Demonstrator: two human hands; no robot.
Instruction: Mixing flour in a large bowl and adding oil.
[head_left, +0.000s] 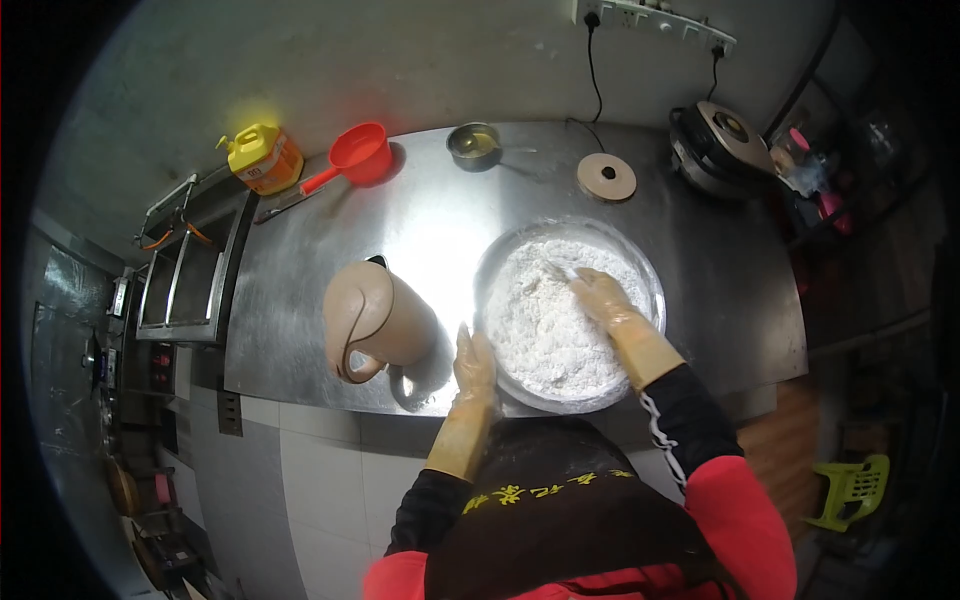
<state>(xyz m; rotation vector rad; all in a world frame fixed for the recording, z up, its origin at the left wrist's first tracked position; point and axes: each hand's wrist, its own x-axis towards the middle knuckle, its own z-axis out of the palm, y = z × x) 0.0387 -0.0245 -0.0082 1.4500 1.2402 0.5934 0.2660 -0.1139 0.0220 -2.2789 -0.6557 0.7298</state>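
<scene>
A wide metal bowl (657, 300) full of white, crumbly flour (551, 337) stands at the front edge of the steel table. My right hand (602, 298), in a yellowish glove, reaches over its right side with the fingers at the flour. A pale, blurred shape shows at those fingertips; whether it is a utensil or floured fingers is unclear. My left hand (475, 366), gloved too, lies along the outside of the bowl's left wall with its fingers extended. Left of that hand stands a beige electric kettle (382, 311), lid closed, handle towards me.
Along the back of the steel table (300, 300) are a red dipper (361, 154), a small metal pan (474, 148) with yellowish liquid, a corded kettle base (607, 178) and a multicooker (724, 150). A yellow jug (262, 157) is at the back left. A green plastic chair (851, 491) stands at right.
</scene>
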